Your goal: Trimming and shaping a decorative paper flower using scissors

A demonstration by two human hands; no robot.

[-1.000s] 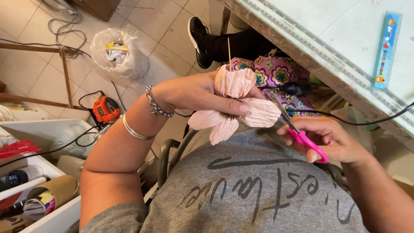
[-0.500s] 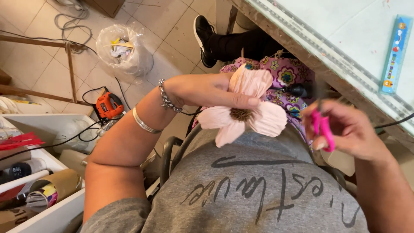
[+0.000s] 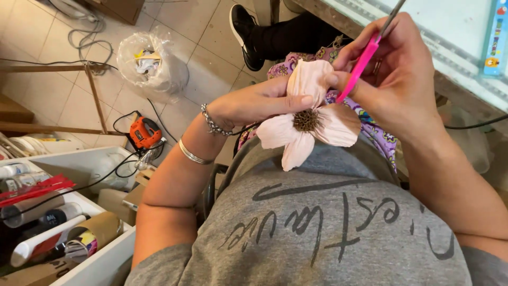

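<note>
Left hand fingers clamped on the pale pink paper flower with brown centre held over the lap, right hand fingers closed round pink-handled scissors touching a petal; a slip could likely tear the thin petal.

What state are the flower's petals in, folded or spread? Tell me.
Spread: the flower's pale pink petals fan out around its brown centre, held by the left hand.

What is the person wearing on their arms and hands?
Both arms are bare, with no sleeves reaching them. The left hand has a beaded silver bracelet at the wrist and a plain silver bangle further up. The right hand shows no jewellery.
</note>
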